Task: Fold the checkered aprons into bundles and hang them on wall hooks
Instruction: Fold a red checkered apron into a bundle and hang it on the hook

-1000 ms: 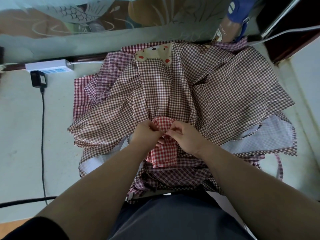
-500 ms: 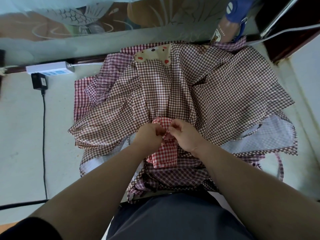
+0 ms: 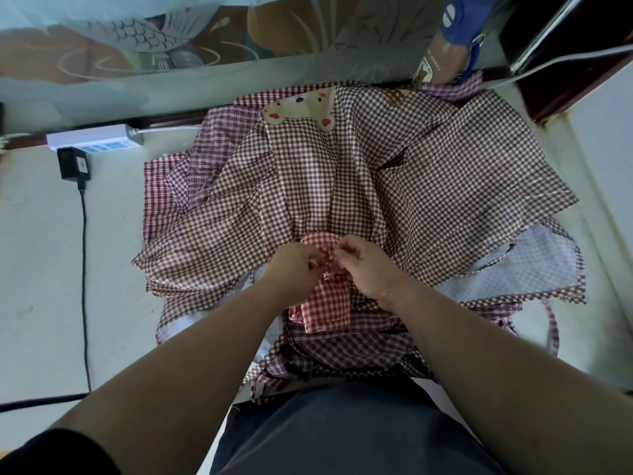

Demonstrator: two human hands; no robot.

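Pale and lightly scuffed, the bench point(image 3: 41, 269) fills our view, backed at 12 o'clock by a frosted glass panel point(image 3: 137, 39) etched with a fish pattern. A heap of checkered aprons covers the middle of the bench. The brown checkered apron point(image 3: 342, 186) lies crumpled on top, with its bear patch point(image 3: 301, 108) towards 12 o'clock. Purple-checked cloth point(image 3: 191, 173) shows from under it at 10 o'clock, and a pale lilac layer point(image 3: 534, 269) juts out at 3 o'clock. At the centre, on the near part of the heap, sits the red checkered bundle point(image 3: 322, 306), a narrow folded roll running from the centre towards 6 o'clock. Our left hand point(image 3: 291, 265) and right hand point(image 3: 366, 269) meet at its far end, fingers curled, both pinching the gathered red cloth there. We cannot tell exactly which fold or strap each fingertip holds. At 10 o'clock, well apart from the aprons, a white power strip point(image 3: 94, 137) lies against the back edge. A black adapter point(image 3: 73, 164) is plugged into it, and its black cable point(image 3: 84, 269) trails towards 7 o'clock. A white cable point(image 3: 548, 63) crosses the corner at 1 o'clock, near a blue object point(image 3: 462, 15) that we cannot identify.
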